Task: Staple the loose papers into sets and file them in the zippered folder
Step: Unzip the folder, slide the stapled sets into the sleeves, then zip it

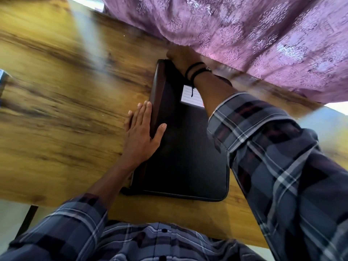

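The black zippered folder (186, 153) lies flat on the wooden table (62, 102), closed, with a white lined label (190, 97) on its cover. My left hand (140, 134) lies flat against the folder's left spine edge, fingers straight, thumb on the cover. My right hand (181, 56) reaches to the folder's far corner with fingers curled there, apparently pinching the zipper pull; the pull itself is hidden. No loose papers or stapler are in view.
A purple patterned curtain (254, 40) hangs over the table's far right edge, just beyond my right hand. The table's near edge runs below the folder. A dark object (2, 80) shows at the far left edge. The frame is motion-blurred.
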{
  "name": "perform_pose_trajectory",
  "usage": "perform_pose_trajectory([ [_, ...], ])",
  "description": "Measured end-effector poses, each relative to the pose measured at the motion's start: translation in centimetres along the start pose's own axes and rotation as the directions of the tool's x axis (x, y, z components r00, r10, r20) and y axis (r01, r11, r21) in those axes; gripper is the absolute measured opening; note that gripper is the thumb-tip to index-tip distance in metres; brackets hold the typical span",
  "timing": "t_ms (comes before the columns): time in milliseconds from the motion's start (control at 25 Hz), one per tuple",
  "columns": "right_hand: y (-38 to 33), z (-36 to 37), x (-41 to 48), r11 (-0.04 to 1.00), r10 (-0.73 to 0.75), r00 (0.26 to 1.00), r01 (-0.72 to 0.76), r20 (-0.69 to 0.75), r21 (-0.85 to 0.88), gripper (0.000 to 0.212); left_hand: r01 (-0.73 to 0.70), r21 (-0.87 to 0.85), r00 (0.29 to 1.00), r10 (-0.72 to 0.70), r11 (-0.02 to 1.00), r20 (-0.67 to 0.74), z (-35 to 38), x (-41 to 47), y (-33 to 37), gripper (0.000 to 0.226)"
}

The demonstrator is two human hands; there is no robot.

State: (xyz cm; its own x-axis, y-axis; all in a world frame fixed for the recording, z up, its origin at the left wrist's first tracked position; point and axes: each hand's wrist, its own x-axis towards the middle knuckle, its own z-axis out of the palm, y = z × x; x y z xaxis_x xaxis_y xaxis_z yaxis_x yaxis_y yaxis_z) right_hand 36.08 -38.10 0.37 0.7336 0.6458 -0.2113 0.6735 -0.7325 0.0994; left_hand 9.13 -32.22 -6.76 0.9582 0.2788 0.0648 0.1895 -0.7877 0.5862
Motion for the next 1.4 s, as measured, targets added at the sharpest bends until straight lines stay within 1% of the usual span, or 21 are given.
perform_pose_trajectory([
  [80, -0.5, 0.3, -0.8, 0.985, 0.120, 0.988, -0.107, -0.098, 0.133, 0.026, 0.007, -0.006, 1.000, -0.007, 1.000, -0.003, -0.1, 0.0, 0.1, 0.072],
  [160, -1.4, 1.6, -2.5, 0.949, 0.203, 0.961, -0.146, -0.190, 0.278, 0.027, 0.019, -0.016, 1.000, -0.019, 1.000, 0.002, -0.1, -0.1, 0.2, 0.072],
  [240, -2.9, 4.0, -5.8, 0.895, 0.287, 0.932, -0.179, -0.220, 0.409, 0.034, 0.020, -0.030, 1.000, -0.020, 0.999, 0.006, -0.1, -0.1, 0.2, 0.072],
  [320, -4.1, 6.1, -9.9, 0.830, 0.393, 0.898, -0.253, -0.200, 0.497, 0.043, 0.019, -0.037, 1.000, -0.019, 0.999, -0.004, -0.2, -0.1, 0.2, 0.072],
  [360, -4.5, 6.8, -12.1, 0.808, 0.422, 0.889, -0.280, -0.177, 0.518, 0.046, 0.021, -0.041, 1.000, -0.022, 0.999, -0.013, -0.1, -0.1, 0.2, 0.071],
  [560, -6.4, 8.8, -23.2, 0.757, 0.530, 0.842, -0.414, -0.103, 0.505, 0.052, 0.023, -0.044, 1.000, -0.022, 0.999, 0.015, -0.4, -0.1, 0.4, 0.067],
  [680, -7.6, 9.5, -27.4, 0.684, 0.606, 0.795, -0.500, -0.032, 0.531, 0.060, 0.032, -0.058, 0.998, -0.029, 0.998, 0.052, -0.5, 0.1, 0.4, 0.063],
  [720, -7.9, 9.5, -28.5, 0.639, 0.648, 0.762, -0.536, -0.011, 0.551, 0.065, 0.030, -0.078, 0.997, -0.024, 0.997, 0.072, -0.6, 0.1, 0.5, 0.061],
  [760, -8.1, 9.4, -29.5, 0.573, 0.699, 0.715, -0.576, 0.020, 0.583, 0.073, 0.027, -0.110, 0.996, -0.017, 0.994, 0.088, -0.8, 0.1, 0.5, 0.060],
  [840, -8.3, 8.9, -30.7, 0.374, 0.808, 0.577, -0.660, 0.121, 0.652, 0.088, 0.063, -0.239, 0.993, -0.037, 0.969, 0.114, -1.7, -0.1, 0.2, 0.056],
  [880, -8.0, 8.7, -30.9, 0.265, 0.846, 0.503, -0.684, 0.176, 0.679, 0.090, 0.103, -0.321, 0.990, -0.066, 0.941, 0.127, -2.2, -0.5, -0.1, 0.053],
  [920, -7.7, 8.7, -31.1, 0.181, 0.864, 0.454, -0.684, 0.218, 0.707, 0.088, 0.140, -0.386, 0.987, -0.096, 0.912, 0.131, -2.8, -1.2, -0.4, 0.052],
  [960, -7.5, 8.8, -31.2, 0.129, 0.868, 0.434, -0.665, 0.240, 0.736, 0.085, 0.171, -0.432, 0.983, -0.124, 0.886, 0.135, -3.2, -2.0, -0.7, 0.050],
  [1000, -7.4, 8.7, -31.1, 0.109, 0.868, 0.434, -0.641, 0.242, 0.760, 0.083, 0.197, -0.469, 0.979, -0.151, 0.861, 0.134, -3.7, -2.7, -0.9, 0.050],
  [1040, -7.6, 8.8, -31.0, 0.108, 0.861, 0.450, -0.619, 0.239, 0.778, 0.082, 0.224, -0.501, 0.974, -0.184, 0.836, 0.129, -4.2, -3.3, -1.1, 0.050],
  [1120, -8.8, 8.7, -30.6, 0.139, 0.830, 0.510, -0.580, 0.225, 0.803, 0.077, 0.270, -0.549, 0.961, -0.257, 0.791, 0.102, -5.3, -3.8, -1.8, 0.050],
  [1160, -9.7, 8.4, -30.4, 0.156, 0.810, 0.543, -0.565, 0.222, 0.811, 0.069, 0.291, -0.555, 0.953, -0.290, 0.779, 0.092, -5.9, -3.8, -2.5, 0.050],
  [1280, -12.9, 7.0, -28.7, 0.259, 0.722, 0.676, -0.466, 0.151, 0.846, 0.049, 0.326, -0.528, 0.925, -0.379, 0.784, 0.010, -8.5, -3.6, -6.1, 0.050],
  [1360, -16.0, 5.7, -26.6, 0.339, 0.623, 0.776, -0.379, 0.096, 0.861, 0.040, 0.325, -0.468, 0.905, -0.414, 0.822, -0.099, -11.0, -3.4, -9.3, 0.043],
  [1400, -17.8, 5.2, -25.3, 0.356, 0.565, 0.822, -0.324, 0.074, 0.877, 0.038, 0.322, -0.435, 0.893, -0.423, 0.841, -0.156, -12.5, -3.3, -11.1, 0.039],
])
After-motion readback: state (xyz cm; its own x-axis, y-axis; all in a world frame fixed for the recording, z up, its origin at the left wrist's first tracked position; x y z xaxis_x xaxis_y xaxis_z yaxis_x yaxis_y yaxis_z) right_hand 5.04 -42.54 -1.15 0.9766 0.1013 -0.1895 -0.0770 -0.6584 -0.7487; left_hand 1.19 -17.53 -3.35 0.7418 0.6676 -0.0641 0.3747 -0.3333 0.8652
